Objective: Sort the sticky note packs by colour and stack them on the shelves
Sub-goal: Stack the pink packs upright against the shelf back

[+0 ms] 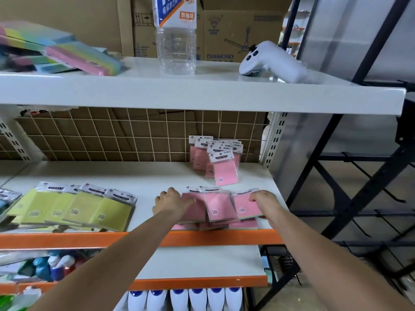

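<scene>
Hands work at the front right of the middle shelf (143,176), both on a loose spread of pink sticky note packs (219,206) that lies just behind the shelf's orange front edge (67,240). Left hand (171,202) lies over the left end of the spread, its fingers curled onto the leftmost pack. Right hand (265,199) grips the rightmost pack at its upper right corner, fingers bent over the edge. Further back on the same shelf, a second group of pink packs (216,160) leans against the wire grid backing (134,133), one pack lying flat at its foot. Well to the left, a row of yellow-green packs (74,207) lies overlapping like tiles, near the front edge. On the top shelf (202,93) stand a clear plastic bottle (176,46) and a white handheld controller (269,61), with a tilted heap of multicoloured note blocks (67,52) at the far left. Cardboard boxes (235,34) stand behind. On the shelves below sit spray bottles (58,265) and white bottles with blue caps (186,299).
</scene>
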Motion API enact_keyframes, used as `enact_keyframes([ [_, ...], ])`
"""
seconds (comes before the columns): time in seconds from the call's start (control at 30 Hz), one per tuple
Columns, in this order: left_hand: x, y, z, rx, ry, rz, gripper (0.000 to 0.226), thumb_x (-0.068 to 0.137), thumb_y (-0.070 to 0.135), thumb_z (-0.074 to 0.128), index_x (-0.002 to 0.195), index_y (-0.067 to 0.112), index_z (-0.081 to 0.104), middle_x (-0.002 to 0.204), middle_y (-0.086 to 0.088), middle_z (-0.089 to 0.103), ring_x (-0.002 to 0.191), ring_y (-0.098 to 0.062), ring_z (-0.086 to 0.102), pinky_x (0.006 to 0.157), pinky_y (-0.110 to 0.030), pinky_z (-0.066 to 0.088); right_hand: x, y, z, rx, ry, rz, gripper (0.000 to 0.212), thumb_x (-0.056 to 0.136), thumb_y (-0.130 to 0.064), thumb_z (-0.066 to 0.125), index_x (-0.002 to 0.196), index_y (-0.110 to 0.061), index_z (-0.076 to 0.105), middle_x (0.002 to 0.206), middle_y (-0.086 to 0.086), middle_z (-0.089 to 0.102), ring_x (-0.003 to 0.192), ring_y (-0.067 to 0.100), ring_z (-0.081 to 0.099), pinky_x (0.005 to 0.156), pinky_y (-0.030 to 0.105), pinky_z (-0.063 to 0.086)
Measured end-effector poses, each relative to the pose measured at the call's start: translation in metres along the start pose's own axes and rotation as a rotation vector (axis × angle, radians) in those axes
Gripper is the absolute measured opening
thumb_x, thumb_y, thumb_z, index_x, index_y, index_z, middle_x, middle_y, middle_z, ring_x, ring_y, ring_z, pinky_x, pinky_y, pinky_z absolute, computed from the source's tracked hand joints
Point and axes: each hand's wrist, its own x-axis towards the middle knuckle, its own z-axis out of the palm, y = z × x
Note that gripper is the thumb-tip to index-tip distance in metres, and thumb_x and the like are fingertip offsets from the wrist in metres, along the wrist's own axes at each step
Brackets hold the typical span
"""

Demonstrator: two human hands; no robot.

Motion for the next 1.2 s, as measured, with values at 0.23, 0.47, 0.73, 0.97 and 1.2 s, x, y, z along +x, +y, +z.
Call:
enact_keyframes([
  [0.23,-0.003,0.013,0.002,-0.006,0.021,-0.006,0.067,0.077,0.054,0.063,0.129,0.015,0.046,0.134,-0.008,0.044,0.129,-0.027,0.036,0.102,-0.039,0.032,0.004,0.005,-0.002,-0.332,-0.021,-0.026,0.017,0.079,-0.026,0.061,0.086,-0.011,0.061,0.093,0.008,0.058,0.083,0.023,0.053,0.060,0.027,0.037],
  [0.47,0.013,0.014,0.003,-0.028,0.002,0.025,0.066,0.078,0.054,0.063,0.128,0.013,0.046,0.133,-0.009,0.045,0.128,-0.030,0.035,0.101,-0.039,0.036,0.005,-0.004,-0.002,-0.468,-0.045,0.020,0.072,0.073,-0.028,0.065,0.139,-0.014,0.039,0.136,0.009,0.038,0.123,0.029,0.045,0.098,0.038,0.045],
  [0.73,0.042,0.036,-0.002,-0.090,-0.009,0.062,0.062,0.082,0.048,0.060,0.130,0.013,0.046,0.133,-0.009,0.047,0.126,-0.030,0.038,0.099,-0.039,0.036,0.018,-0.026,0.010,-0.398,-0.017,-0.052,0.066,0.081,-0.036,0.064,0.140,-0.020,0.041,0.144,0.004,0.037,0.131,0.026,0.038,0.106,0.039,0.039],
  [0.97,0.064,0.077,0.000,-0.144,-0.120,0.106,0.077,0.069,0.068,0.056,0.130,0.021,0.049,0.120,-0.003,0.059,0.113,-0.027,0.052,0.097,-0.036,0.044,0.036,-0.046,0.027,-0.369,0.021,-0.099,0.070,0.079,-0.048,0.067,0.138,-0.020,0.041,0.136,0.005,0.049,0.121,0.026,0.050,0.097,0.035,0.044],
  [1.2,0.079,0.092,0.018,-0.356,-0.291,0.167,0.067,0.084,0.038,0.065,0.140,0.012,0.038,0.129,-0.010,0.055,0.107,-0.025,0.057,0.079,-0.029,0.048,0.060,-0.046,0.041,-0.236,0.011,-0.129,0.080,0.079,-0.047,0.073,0.140,-0.013,0.034,0.129,0.008,0.056,0.107,0.024,0.057,0.078,0.028,0.045],
])
